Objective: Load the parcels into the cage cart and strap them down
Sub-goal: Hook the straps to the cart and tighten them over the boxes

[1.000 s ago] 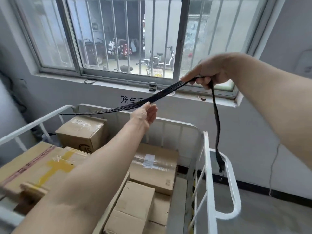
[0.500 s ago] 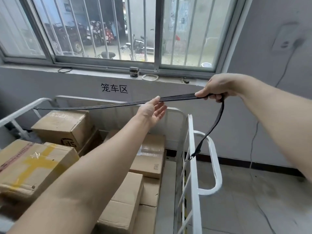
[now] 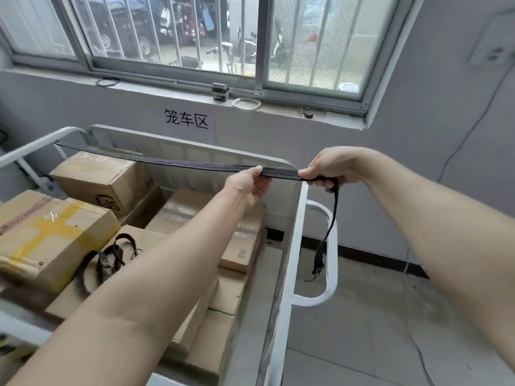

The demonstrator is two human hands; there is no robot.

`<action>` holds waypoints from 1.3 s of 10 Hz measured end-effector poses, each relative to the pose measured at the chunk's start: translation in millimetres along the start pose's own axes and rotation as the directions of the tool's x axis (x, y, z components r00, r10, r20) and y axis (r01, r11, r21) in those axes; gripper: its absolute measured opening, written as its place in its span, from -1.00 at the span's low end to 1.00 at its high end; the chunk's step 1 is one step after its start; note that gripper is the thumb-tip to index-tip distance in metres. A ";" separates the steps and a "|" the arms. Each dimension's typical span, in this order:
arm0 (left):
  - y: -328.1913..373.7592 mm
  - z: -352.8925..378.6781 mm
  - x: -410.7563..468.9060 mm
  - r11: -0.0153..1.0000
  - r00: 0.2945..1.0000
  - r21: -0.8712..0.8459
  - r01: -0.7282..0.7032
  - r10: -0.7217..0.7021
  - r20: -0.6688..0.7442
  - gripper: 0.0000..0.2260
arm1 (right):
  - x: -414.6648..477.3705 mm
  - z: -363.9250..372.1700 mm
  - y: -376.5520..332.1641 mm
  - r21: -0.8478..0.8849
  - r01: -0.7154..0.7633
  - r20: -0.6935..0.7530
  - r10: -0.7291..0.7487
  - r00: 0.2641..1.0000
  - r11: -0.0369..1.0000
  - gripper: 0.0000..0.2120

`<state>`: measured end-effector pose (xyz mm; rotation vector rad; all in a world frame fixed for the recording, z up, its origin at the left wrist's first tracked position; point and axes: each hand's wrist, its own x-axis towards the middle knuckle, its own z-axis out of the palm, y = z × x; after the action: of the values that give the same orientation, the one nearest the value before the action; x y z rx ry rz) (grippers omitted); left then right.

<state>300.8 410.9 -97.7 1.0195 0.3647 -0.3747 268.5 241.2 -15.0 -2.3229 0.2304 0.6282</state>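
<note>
A black strap (image 3: 167, 162) stretches taut from the cage cart's far left rail across to my hands above the right side rail (image 3: 299, 213). My left hand (image 3: 248, 185) pinches the strap between thumb and fingers. Just to its right, my right hand (image 3: 331, 169) grips the same strap, and the loose end (image 3: 326, 240) hangs down outside the cart. Several cardboard parcels fill the white cage cart, among them one with yellow tape (image 3: 53, 235) and one wrapped in clear tape (image 3: 239, 232).
A second black strap with a buckle (image 3: 111, 260) lies coiled on the parcels. The cart's white handle loop (image 3: 328, 252) sticks out to the right over grey tiled floor. A wall with a barred window and a sill stands right behind the cart.
Both hands have come down and closer together. My left hand, open under the strap before, now pinches it. The strap sits lower, near the cart's top rail.
</note>
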 end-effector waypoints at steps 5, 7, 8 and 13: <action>-142.8 -54.2 24.1 0.918 0.940 0.242 0.313 -0.263 -0.219 -0.89 | 82.0 119.8 148.0 -0.107 -0.205 0.114 0.217 0.969 0.973 -0.66; -181.6 -62.3 32.7 0.852 0.915 0.346 0.393 -0.327 -0.235 -0.91 | 104.8 152.7 171.3 -0.089 -0.284 0.125 0.294 0.948 0.955 -0.72; -197.2 -66.0 38.6 0.837 0.901 0.348 0.422 -0.347 -0.259 -0.89 | 115.8 160.0 172.1 -0.057 -0.312 0.163 0.317 0.934 0.948 -0.89; -244.1 -78.6 64.1 0.694 0.774 0.357 0.625 -0.612 -0.166 -0.74 | 146.6 180.9 196.0 -0.009 -0.585 0.379 0.544 0.748 0.811 -0.78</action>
<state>234.3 355.7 -347.6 1.2844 0.6908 -1.0875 262.7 222.3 -318.7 -1.9609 0.7938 1.3007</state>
